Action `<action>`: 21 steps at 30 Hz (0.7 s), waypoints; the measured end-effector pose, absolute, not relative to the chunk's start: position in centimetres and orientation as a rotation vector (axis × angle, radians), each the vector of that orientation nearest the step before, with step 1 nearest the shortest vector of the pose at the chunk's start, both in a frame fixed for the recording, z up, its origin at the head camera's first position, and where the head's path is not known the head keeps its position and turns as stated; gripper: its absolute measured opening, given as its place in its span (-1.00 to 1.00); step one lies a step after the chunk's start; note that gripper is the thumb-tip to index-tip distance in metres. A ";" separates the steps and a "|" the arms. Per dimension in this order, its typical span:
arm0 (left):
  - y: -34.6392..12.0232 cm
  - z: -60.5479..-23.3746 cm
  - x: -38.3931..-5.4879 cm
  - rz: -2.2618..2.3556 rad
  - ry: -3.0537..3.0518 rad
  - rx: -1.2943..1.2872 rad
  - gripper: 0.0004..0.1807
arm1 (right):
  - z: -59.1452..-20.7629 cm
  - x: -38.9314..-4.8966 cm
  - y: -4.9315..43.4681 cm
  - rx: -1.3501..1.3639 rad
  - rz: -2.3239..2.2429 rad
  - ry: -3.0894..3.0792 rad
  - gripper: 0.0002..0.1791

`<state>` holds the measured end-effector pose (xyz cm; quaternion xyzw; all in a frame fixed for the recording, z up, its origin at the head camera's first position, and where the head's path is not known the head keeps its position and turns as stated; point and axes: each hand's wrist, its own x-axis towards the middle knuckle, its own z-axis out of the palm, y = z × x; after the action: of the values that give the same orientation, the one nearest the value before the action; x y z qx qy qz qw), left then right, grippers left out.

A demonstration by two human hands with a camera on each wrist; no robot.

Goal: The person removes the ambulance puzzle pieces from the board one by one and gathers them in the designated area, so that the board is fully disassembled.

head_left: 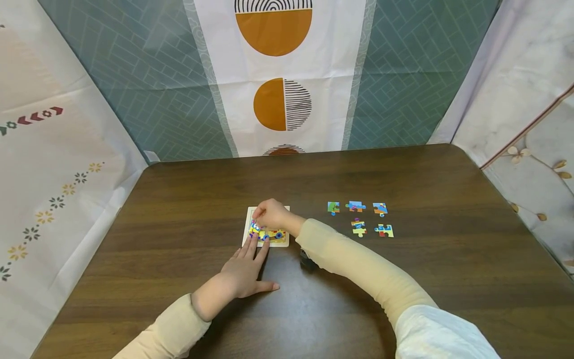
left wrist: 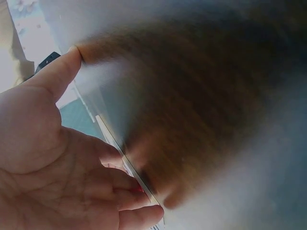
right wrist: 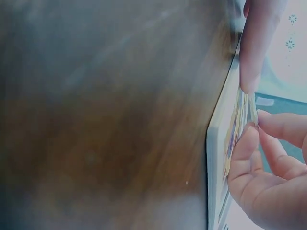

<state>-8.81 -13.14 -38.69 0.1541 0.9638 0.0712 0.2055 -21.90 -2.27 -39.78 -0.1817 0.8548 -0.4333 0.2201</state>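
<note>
A small jigsaw puzzle board (head_left: 247,227) with a pale frame lies on the table, partly filled with a colourful picture. My right hand (head_left: 272,214) is over its upper part and pinches a thin puzzle piece (right wrist: 253,109) between thumb and fingertips, close above the board. Fingers of my left hand (head_left: 244,274) are stretched out and rest on the board's near edge, the thumb spread to the right on the table. Both hands hide parts of the picture.
Several loose puzzle pieces (head_left: 356,206) lie in two rows to the right of the board on the brown wooden table (head_left: 188,199). A dark object (head_left: 307,261) shows under the right sleeve. Patterned cloths (head_left: 170,99) hang around the table.
</note>
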 end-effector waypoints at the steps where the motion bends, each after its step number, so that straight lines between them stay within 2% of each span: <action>1: -13.1 -38.7 -8.8 0.197 2.686 0.429 0.08 | -39.8 -21.9 -2.3 -0.502 -1.210 2.359 -0.84; 11: -13.1 -38.7 -8.8 0.198 2.674 0.417 0.09 | -39.9 -21.8 -2.1 -0.510 -1.271 2.359 -0.86; 21: -13.1 -38.6 -8.9 0.190 2.661 0.408 0.09 | -38.3 -21.9 -0.8 -0.590 -1.237 2.374 -0.85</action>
<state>-8.89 -13.07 -38.65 0.1476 0.9620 0.0685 0.2194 -21.86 -0.82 -38.26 -0.2108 0.8487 -0.4422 0.1990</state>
